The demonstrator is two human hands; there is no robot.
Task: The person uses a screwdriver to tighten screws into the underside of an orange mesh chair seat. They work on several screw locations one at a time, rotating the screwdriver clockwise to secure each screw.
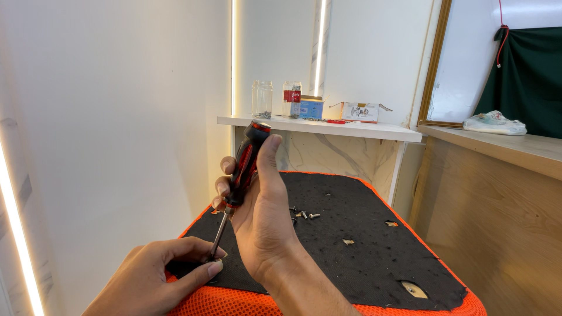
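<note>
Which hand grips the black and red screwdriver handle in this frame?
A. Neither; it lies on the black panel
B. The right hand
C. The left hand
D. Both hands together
B. The right hand wraps the handle of the screwdriver, while the left hand pinches low at the tip of the shaft against the black fabric panel.

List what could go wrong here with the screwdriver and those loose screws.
1. The left hand pinches right at the tip of the screwdriver; a slip could jab its fingertips.
2. The loose screws lie free on the black panel; a jolt might roll them off or into its holes.
</note>
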